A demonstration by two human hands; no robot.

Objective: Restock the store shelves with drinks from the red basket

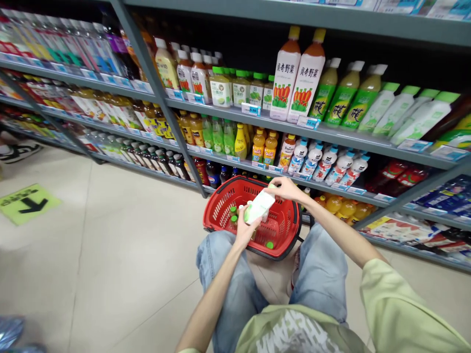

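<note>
A white drink bottle (260,206) with a green cap and green print lies tilted between my two hands, above the red shopping basket (217,197). My left hand (246,229) is wrapped round its lower end. At the upper end, the fingers of my right hand (283,189) grip the cap. Whether the cap turns cannot be seen. Inside the basket, several bottles with green caps (233,211) stand or lie, partly hidden by my hands and the held bottle. The basket is on the floor in front of my knees.
Shelves of drinks (235,109) run across in front. Similar white bottles with green caps (401,110) lean on the upper shelf at right. A yellow-green floor sign (29,202) with a black arrow is at left. Another person's shoe (18,151) shows at the left edge.
</note>
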